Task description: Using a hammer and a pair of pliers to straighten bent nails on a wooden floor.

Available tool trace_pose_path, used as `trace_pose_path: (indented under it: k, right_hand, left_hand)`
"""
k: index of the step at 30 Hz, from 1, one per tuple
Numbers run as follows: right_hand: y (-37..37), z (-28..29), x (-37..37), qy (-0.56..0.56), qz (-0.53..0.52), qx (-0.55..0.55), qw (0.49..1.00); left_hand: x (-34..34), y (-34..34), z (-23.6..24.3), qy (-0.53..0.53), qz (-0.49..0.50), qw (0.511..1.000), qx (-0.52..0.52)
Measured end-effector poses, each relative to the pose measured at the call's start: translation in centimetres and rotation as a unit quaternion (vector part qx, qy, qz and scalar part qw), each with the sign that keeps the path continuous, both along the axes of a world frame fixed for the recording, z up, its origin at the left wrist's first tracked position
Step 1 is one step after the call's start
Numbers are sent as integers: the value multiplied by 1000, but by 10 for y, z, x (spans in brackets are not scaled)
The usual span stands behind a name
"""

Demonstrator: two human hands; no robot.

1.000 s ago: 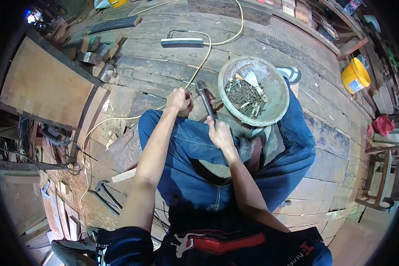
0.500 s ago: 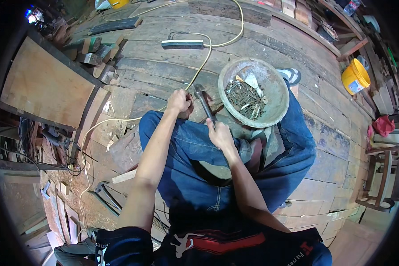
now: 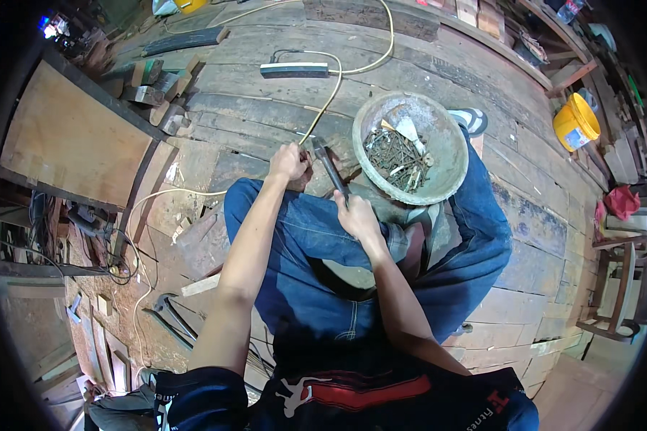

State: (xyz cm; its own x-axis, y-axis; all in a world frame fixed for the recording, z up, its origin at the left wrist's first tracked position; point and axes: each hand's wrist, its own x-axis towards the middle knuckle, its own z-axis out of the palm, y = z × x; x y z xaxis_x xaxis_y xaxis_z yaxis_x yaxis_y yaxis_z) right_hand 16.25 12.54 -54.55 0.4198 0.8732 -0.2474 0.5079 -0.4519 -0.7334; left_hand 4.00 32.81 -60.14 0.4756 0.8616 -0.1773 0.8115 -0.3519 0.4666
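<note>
My right hand [image 3: 358, 217] is wrapped round the dark handle of a hammer [image 3: 332, 169]. The hammer's head points away from me, just right of my left hand. My left hand [image 3: 289, 163] is closed, low beside my knee, its fingertips turned down. Whatever it may grip is hidden behind the fingers. Right of the hammer stands a round, worn grey bowl [image 3: 449, 154], tilted toward me. A heap of rusty nails [image 3: 402, 167] lies in it, along with a pale, flat piece [image 3: 407, 131].
A yellow cable [image 3: 327, 108] runs across the plank floor past my left hand to a power strip [image 3: 295, 70]. Wood offcuts [image 3: 151, 90] and a curved panel [image 3: 79, 129] lie left. A yellow bucket [image 3: 576, 123] stands right. Another person's leg [image 3: 126, 406] shows lower left.
Both hands and the hammer stay nearly where they were. The view has shifted very slightly. At the lower left edge, part of another person's hand shows more plainly.
</note>
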Motion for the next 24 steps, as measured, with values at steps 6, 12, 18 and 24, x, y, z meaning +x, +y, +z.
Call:
trace_pose_path:
  k: [6, 12, 18, 24]
  right_hand:
    - [1, -3, 3, 34, -13, -52, 998]
    - [0, 4, 2, -1, -9, 4, 1000]
    - [0, 5, 1, -41, -4, -12, 999]
    - [1, -2, 1, -7, -1, -7, 1000]
  left_hand:
    - [2, -4, 7, 16, -8, 1000, -1]
    - [2, -5, 8, 26, 4, 1000, 2]
    - [1, -4, 9, -1, -6, 1000, -3]
    - [0, -5, 10, 5, -8, 1000, -2]
